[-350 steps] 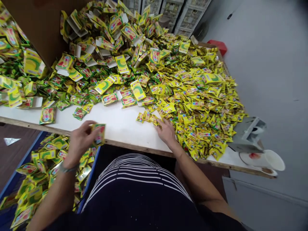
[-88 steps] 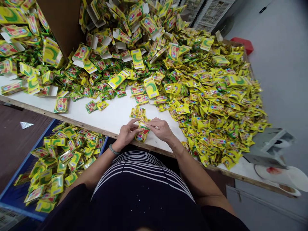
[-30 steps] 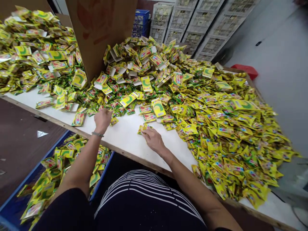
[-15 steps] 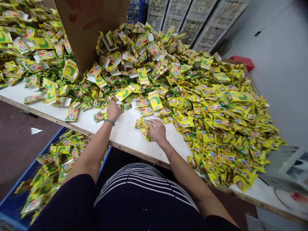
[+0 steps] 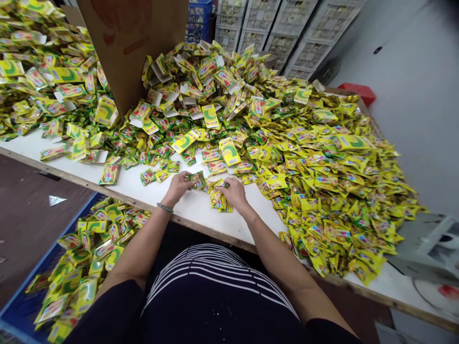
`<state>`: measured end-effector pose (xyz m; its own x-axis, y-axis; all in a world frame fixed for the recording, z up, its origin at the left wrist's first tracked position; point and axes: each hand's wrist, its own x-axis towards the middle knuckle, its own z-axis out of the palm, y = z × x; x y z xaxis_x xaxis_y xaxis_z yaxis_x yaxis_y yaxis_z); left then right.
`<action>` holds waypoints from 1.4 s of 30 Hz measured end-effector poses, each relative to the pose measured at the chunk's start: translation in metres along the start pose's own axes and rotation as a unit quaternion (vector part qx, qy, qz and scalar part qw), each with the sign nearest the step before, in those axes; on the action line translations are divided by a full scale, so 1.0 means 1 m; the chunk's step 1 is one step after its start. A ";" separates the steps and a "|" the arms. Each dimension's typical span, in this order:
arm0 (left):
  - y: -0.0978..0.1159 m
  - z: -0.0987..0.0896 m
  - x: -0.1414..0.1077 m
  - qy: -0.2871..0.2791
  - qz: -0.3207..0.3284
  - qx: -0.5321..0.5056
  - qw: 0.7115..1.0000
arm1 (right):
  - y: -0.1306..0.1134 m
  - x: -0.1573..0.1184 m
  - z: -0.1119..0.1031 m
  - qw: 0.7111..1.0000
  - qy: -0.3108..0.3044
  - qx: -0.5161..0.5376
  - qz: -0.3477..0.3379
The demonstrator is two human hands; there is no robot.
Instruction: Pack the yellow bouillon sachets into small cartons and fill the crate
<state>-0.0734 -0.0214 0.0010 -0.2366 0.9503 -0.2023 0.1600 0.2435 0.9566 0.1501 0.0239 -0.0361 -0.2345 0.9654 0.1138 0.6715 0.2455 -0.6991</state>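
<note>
At the middle of the white table, with twelve o'clock taken as straight away from the wearer, both hands are at work close together. The left hand, a bracelet at its wrist, pinches a green packet between thumb and fingers; the packet lies just off the fingertips at three o'clock. The right hand has thumb and fingers closed at the upper edge of a small group of yellow packets, situated at eight to nine o'clock of it. Free end of the green packet points to about three or four o'clock, toward the right hand; its visible long axis runs roughly from ten to four. The yellow group extends from the right fingertips toward six o'clock; individual long axes cannot be told, as the pieces overlap, nor can it be told whether the group bears on the table. Near the left hand, at ten o'clock, lie loose packets. At twelve o'clock of the right hand a yellow carton lies with its long axis from eleven to five. A large heap of yellow packets spreads at three o'clock.
</note>
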 end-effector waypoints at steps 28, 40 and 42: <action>0.009 0.095 -0.025 -0.153 -0.036 -0.159 0.975 | 0.003 -0.046 -0.039 0.943 0.020 0.323 0.077; 0.105 0.147 0.090 0.167 0.054 0.378 0.909 | 0.022 -0.054 -0.019 0.968 0.138 0.206 0.032; 0.103 0.151 0.095 0.136 0.039 0.410 0.901 | 0.023 -0.054 -0.021 0.970 0.144 0.194 0.018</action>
<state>0.0657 0.1230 0.0489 -0.4014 0.9156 0.0246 0.8147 0.3446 0.4663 0.1925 -0.0211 -0.0433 0.0271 0.9708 0.2383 0.3479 0.2143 -0.9127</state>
